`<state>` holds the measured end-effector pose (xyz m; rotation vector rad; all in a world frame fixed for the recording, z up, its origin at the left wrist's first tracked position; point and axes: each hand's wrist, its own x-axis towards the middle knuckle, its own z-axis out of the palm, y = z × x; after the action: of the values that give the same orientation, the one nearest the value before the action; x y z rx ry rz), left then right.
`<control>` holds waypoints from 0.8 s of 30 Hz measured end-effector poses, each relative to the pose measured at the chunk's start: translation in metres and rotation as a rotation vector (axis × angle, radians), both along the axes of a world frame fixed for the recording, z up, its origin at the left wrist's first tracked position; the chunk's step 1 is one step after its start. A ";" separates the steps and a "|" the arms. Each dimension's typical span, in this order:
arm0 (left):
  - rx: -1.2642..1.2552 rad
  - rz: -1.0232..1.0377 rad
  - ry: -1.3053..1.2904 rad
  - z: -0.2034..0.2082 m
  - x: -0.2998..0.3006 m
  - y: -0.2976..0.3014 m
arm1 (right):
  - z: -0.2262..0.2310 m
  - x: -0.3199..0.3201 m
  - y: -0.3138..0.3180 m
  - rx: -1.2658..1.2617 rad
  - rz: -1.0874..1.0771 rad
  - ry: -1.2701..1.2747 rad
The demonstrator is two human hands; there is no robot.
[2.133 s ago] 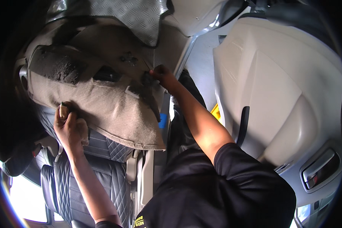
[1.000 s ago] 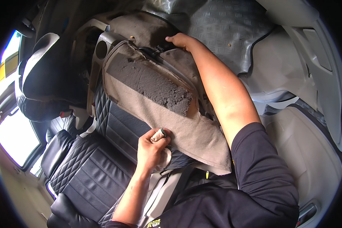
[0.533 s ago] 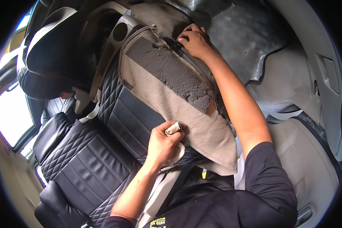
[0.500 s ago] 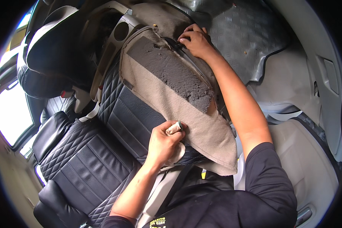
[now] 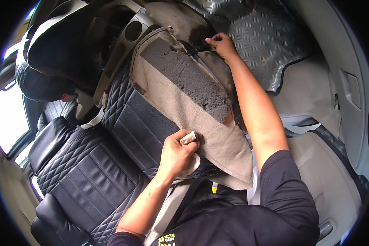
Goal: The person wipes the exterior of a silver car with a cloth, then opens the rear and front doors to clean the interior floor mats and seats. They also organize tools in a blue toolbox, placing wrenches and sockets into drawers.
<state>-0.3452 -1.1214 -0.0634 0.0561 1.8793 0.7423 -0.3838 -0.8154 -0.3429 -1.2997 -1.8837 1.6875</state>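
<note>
A beige fabric seat cover piece (image 5: 229,149) lies wrong side up over a black seat, with a long strip of crumbling dark grey foam (image 5: 184,78) along it. Near its lower left edge, my left hand (image 5: 172,152) is closed round an off-white, cloth-like bundle (image 5: 188,137) with a dark round end; what is inside it cannot be told. At the far edge my right hand (image 5: 224,47) pinches a black strip (image 5: 201,46) beside the torn-looking seam. My palm hides part of the bundle.
Black quilted leather seats (image 5: 90,176) fill the left side. A beige console with a round cup holder (image 5: 133,31) stands beyond them. Silver tread-patterned flooring (image 5: 258,45) lies at the far right, next to the beige door panel (image 5: 348,90).
My right hand has shifted slightly right and away from the seam, its fingers now pinching the black strip, which is drawn out further. My left hand stays in place on the bundle.
</note>
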 end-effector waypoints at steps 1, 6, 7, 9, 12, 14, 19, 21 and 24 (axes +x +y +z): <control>-0.018 -0.005 0.012 -0.001 0.000 0.000 | -0.004 -0.001 -0.001 -0.071 -0.036 0.019; 0.041 -0.017 0.048 -0.007 0.001 0.000 | -0.023 -0.010 -0.008 -0.287 -0.072 -0.141; 0.015 -0.012 0.041 -0.008 0.001 0.000 | -0.027 -0.011 -0.008 -0.278 -0.038 -0.187; -0.013 -0.024 0.050 -0.008 0.000 0.002 | -0.035 -0.014 -0.008 -0.368 0.018 -0.191; -0.054 -0.058 0.087 -0.008 0.000 0.005 | -0.043 -0.015 -0.008 -0.352 0.085 -0.214; -0.069 -0.062 0.101 -0.008 0.002 0.004 | -0.043 -0.011 -0.010 -0.304 0.085 -0.217; 0.040 -0.079 0.193 -0.009 0.008 -0.005 | -0.014 0.044 -0.025 -0.396 -0.085 -0.002; 0.098 -0.033 0.162 -0.002 0.007 -0.005 | 0.011 0.093 -0.027 -0.505 -0.162 -0.039; 0.238 0.025 0.097 0.018 0.001 0.010 | 0.070 0.181 -0.040 -0.507 -0.182 0.018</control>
<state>-0.3443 -1.1115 -0.0452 0.2237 1.8767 0.9932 -0.2026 -0.8550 -0.2725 -1.5670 -1.3168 2.1444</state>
